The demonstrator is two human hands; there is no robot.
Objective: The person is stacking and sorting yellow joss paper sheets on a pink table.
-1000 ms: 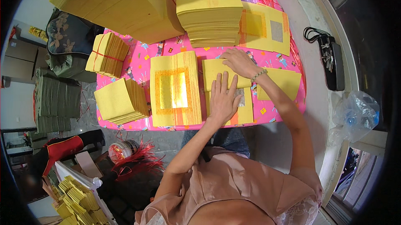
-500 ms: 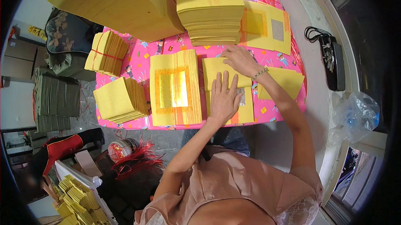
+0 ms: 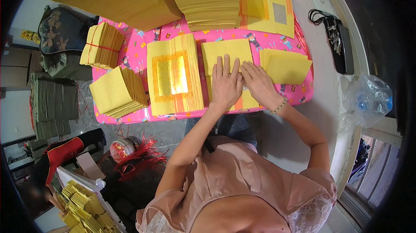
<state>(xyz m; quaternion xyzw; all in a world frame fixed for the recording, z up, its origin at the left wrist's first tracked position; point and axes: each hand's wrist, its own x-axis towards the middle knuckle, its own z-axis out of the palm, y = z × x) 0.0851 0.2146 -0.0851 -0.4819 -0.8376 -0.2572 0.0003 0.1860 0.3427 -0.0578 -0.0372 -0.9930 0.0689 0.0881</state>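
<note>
My left hand (image 3: 226, 85) lies flat on a yellow paper sheet (image 3: 225, 50), partly folded over, its fingers stretched toward the far side. Beside it my right hand (image 3: 261, 86) rests flat on the same sheet near the fold, fingertips close to the left hand. A glimpse of silver foil shows under the hands. Left of the sheet stands a stack of yellow paper (image 3: 197, 77) with a shiny gold foil square (image 3: 171, 75) in an orange border on top. Several folded yellow papers (image 3: 288, 67) lie overlapping to the right.
Tall yellow paper stacks (image 3: 208, 10) rise at the back of the pink patterned table (image 3: 143, 40). At left sit a red-tied bundle (image 3: 102, 46) and a folded stack (image 3: 115, 92). Keys (image 3: 333, 38) and a clear plastic bag (image 3: 368, 98) lie right. Another person (image 3: 65, 153) is lower left.
My right hand has come down from the sheet's far edge to its near part, next to my left hand. The whole view has shifted slightly.
</note>
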